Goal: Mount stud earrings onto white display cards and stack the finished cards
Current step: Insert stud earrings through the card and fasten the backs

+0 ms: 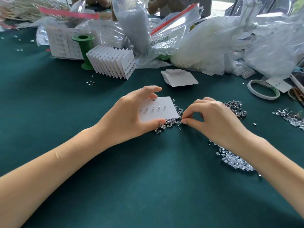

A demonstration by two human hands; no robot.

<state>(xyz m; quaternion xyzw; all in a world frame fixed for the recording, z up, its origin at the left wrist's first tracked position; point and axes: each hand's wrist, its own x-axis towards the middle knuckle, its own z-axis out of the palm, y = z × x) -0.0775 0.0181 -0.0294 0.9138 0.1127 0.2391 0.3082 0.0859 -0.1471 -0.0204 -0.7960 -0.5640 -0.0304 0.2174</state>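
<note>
Work is part-way through on the dark green cloth-covered table [49, 99]. The left hand [131, 116] holds a square white display card [162, 110] by its edges, thumb curled under the near edge and fingers arched over the far edge, keeping it just above a scattered heap of small silver stud earrings [169, 123] at the centre. Five studs sit in a single row across the card's upper line of holes; a second row of pinholes below it appears unfilled, and at least one hole at the right end of the upper row looks open, so this card is judged under half done. The right hand [212, 119] is narrowly closed, thumb and forefinger pinching what looks like one stud at the right edge of the heap, just beside the card's near right corner; the stud itself is too small to confirm. To the far left, a fanned row of finished white cards [111, 61] carrying studs leans against a green plastic spool [84, 51], evidence of roughly ten cards completed. A short stack of blank white cards [179, 78] lies beyond the hands, indicating more to mount. A pile of clear plastic earring backs [235, 157] lies near right, under the right forearm; whether backs have been fitted behind the current card cannot be seen
</note>
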